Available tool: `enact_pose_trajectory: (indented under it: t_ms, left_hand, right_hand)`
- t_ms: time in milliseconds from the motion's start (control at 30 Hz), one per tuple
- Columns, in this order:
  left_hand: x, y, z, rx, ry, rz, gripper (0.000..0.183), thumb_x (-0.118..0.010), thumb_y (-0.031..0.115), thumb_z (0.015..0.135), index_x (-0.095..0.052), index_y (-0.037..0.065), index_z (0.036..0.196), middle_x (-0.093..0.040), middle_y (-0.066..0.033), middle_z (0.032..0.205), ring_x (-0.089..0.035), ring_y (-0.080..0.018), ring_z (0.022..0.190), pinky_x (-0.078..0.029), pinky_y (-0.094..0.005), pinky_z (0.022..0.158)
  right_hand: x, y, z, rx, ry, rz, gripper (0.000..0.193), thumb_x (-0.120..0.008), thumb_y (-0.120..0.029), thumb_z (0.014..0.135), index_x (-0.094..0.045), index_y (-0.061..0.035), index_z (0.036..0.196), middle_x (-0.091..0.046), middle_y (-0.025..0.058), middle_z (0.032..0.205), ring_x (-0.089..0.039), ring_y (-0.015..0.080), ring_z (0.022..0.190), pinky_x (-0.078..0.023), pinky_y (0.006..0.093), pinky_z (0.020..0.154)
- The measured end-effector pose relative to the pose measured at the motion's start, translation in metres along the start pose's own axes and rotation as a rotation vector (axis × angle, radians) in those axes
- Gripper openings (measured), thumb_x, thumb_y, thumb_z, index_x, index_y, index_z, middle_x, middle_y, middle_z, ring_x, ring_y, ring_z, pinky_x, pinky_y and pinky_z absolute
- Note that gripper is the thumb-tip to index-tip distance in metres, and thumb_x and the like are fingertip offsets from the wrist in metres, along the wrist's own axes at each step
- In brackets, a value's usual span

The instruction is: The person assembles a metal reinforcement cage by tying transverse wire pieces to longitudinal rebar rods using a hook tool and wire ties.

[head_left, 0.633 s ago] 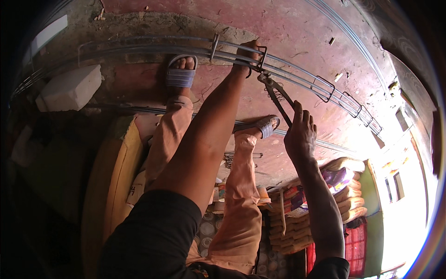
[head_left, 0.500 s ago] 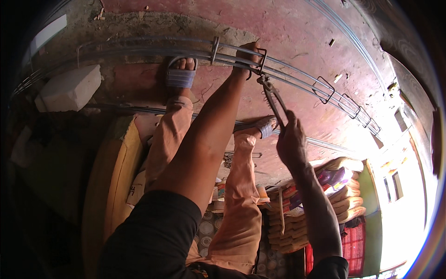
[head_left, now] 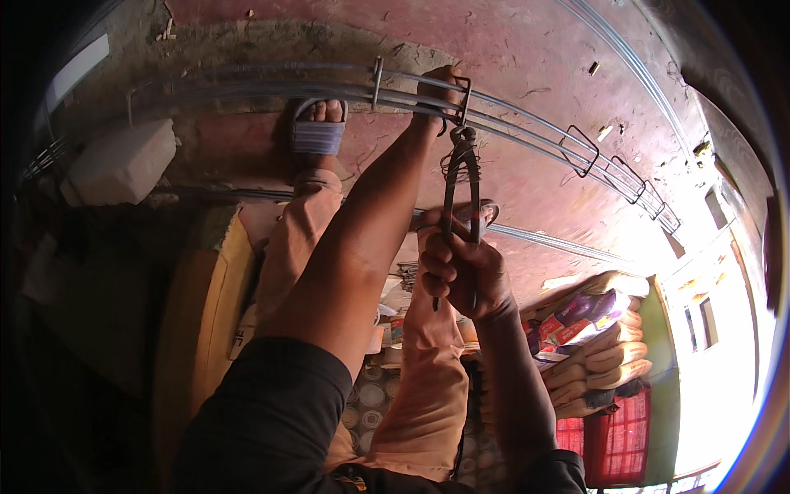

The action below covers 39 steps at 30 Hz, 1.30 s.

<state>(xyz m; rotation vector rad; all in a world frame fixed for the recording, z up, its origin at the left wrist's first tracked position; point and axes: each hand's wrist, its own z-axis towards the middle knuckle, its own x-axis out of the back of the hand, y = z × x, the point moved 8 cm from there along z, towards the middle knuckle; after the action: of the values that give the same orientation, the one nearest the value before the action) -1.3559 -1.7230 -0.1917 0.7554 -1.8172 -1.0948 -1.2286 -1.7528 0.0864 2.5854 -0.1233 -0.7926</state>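
Note:
Long thin steel reinforcing bars [head_left: 518, 123] cross in front of me, with square wire stirrups [head_left: 581, 151] around them. My left hand [head_left: 439, 90] is closed around the bars, right beside one stirrup [head_left: 467, 100]; its fingertips are partly hidden. Below that point, my right hand [head_left: 467, 273] grips a pair of pincers [head_left: 449, 202] by the handles, which stand somewhat apart. The jaws touch or nearly touch the joint of bar and stirrup. Loops of thin tie wire [head_left: 471, 169] hang around the upper handles.
My sandalled feet [head_left: 319, 136] stand on the reddish floor [head_left: 527, 49]. At left lies a white block [head_left: 123, 160] near a yellowish ledge [head_left: 218, 296]. Further bars [head_left: 629, 62] lie at the upper right, and stacked sacks [head_left: 609, 354] sit at the lower right.
My right hand has moved left and down and turned over, bringing the pincers from slanted to nearly upright. My left hand keeps its hold on the bars.

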Motion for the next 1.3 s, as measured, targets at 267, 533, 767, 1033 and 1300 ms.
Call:
enact_pose_trajectory:
  t_ms: [267, 533, 767, 1033, 1300]
  left_hand:
    - [-0.009, -0.027, -0.023, 0.631, -0.033, -0.559, 0.024, -0.05, 0.021, 0.088, -0.058, 0.006, 0.07, -0.055, -0.0057, 0.062, -0.055, -0.0156, 0.054, -0.045, -0.0323, 0.047]
    - [-0.004, -0.016, -0.021, 0.689, -0.029, -0.537, 0.027, -0.051, 0.023, 0.089, -0.058, 0.004, 0.071, -0.052, -0.0043, 0.056, -0.051, -0.0161, 0.047, -0.042, -0.0328, 0.042]
    - [-0.014, -0.023, -0.024, 0.43, -0.038, -0.774, 0.029, -0.053, 0.027, 0.091, -0.061, 0.002, 0.077, -0.051, -0.005, 0.056, -0.051, -0.0157, 0.05, -0.043, -0.0333, 0.044]
    - [-0.004, -0.015, -0.023, 0.376, -0.006, -0.716, 0.025, -0.057, 0.022, 0.09, -0.058, 0.008, 0.069, -0.053, 0.001, 0.059, -0.047, -0.0085, 0.048, -0.04, -0.0275, 0.042]
    - [-0.021, -0.003, -0.037, 0.711, -0.047, -0.711, 0.031, -0.052, 0.034, 0.092, -0.057, 0.009, 0.073, -0.048, -0.0004, 0.059, -0.051, -0.0138, 0.051, -0.042, -0.0319, 0.043]
  right_hand:
    - [0.072, -0.042, -0.024, -0.019, 0.526, -0.925, 0.05, -0.07, -0.02, 0.088, -0.046, 0.0009, 0.128, -0.064, 0.01, 0.09, -0.067, 0.018, 0.078, -0.059, 0.0345, 0.072]
    - [0.006, -0.094, -0.042, 0.492, 0.858, -2.198, 0.068, -0.077, -0.01, 0.073, -0.041, -0.0039, 0.13, -0.062, 0.0128, 0.091, -0.064, 0.0262, 0.076, -0.051, 0.0405, 0.063]
    - [-0.036, -0.085, -0.05, 0.748, 0.785, -2.823, 0.07, -0.064, -0.006, 0.074, -0.037, 0.0036, 0.138, -0.055, 0.0181, 0.111, -0.055, 0.0341, 0.103, -0.041, 0.0474, 0.087]
    - [0.021, -0.08, -0.025, 0.342, 0.663, -2.163, 0.023, -0.054, -0.017, 0.097, -0.05, -0.001, 0.113, -0.057, 0.008, 0.069, -0.056, 0.0296, 0.063, -0.047, 0.0425, 0.059]
    - [0.024, 0.021, 0.027, 0.165, -0.092, -0.038, 0.033, -0.051, -0.033, 0.1, -0.051, -0.0025, 0.113, -0.054, 0.0045, 0.077, -0.058, 0.018, 0.062, -0.051, 0.0334, 0.055]
